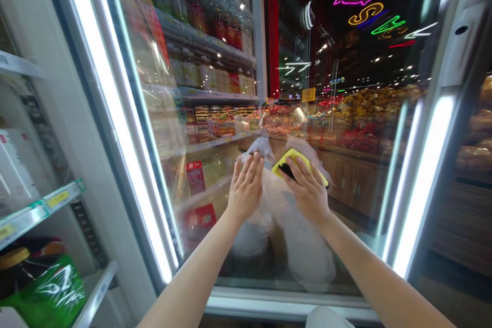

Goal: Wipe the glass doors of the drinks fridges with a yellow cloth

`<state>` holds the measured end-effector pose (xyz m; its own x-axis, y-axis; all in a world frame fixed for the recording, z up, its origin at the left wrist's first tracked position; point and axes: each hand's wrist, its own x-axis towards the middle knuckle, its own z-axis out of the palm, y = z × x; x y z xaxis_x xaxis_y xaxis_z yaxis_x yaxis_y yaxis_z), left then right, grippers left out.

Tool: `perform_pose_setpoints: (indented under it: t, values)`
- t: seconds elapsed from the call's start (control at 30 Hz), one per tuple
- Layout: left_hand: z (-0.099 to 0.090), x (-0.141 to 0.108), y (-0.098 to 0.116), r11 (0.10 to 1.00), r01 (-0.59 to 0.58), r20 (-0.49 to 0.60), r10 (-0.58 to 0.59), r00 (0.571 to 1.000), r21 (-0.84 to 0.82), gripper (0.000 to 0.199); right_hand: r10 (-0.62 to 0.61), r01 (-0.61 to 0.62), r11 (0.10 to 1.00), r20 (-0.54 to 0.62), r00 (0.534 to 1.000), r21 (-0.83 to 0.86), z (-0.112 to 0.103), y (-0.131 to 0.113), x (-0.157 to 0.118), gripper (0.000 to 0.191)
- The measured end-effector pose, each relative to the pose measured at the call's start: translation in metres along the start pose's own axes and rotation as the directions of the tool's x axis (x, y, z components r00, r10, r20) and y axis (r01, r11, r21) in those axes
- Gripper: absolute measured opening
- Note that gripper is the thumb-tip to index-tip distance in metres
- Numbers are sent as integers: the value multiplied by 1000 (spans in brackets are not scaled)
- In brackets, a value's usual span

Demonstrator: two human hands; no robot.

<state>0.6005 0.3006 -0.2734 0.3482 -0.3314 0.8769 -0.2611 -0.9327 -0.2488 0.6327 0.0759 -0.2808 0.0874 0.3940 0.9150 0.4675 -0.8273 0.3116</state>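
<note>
A glass door with bright light strips down both sides fills the middle of the head view. My left hand lies flat against the glass, fingers stretched upward, holding nothing. To its right, my right hand presses a yellow cloth with a black patch to the glass, its fingers spread over the cloth. Reflections of a crouching person in light clothes show in the pane around both hands.
Shelves of bottles show through or in the glass at upper left. At the far left are an open shelf edge and a green package. The door's metal bottom frame runs below my arms.
</note>
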Motion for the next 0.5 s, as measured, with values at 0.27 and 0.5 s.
perform_pose_setpoints:
  t: [0.27, 0.5]
  values:
    - [12, 8, 11, 989, -145, -68, 145, 987, -3, 78, 214, -229, 969, -157, 964, -89, -9, 50, -12, 55]
    - [23, 21, 30, 980, -193, -118, 187, 975, -40, 77, 10, -13, 994, -33, 999, -106, -12, 54, -41, 54]
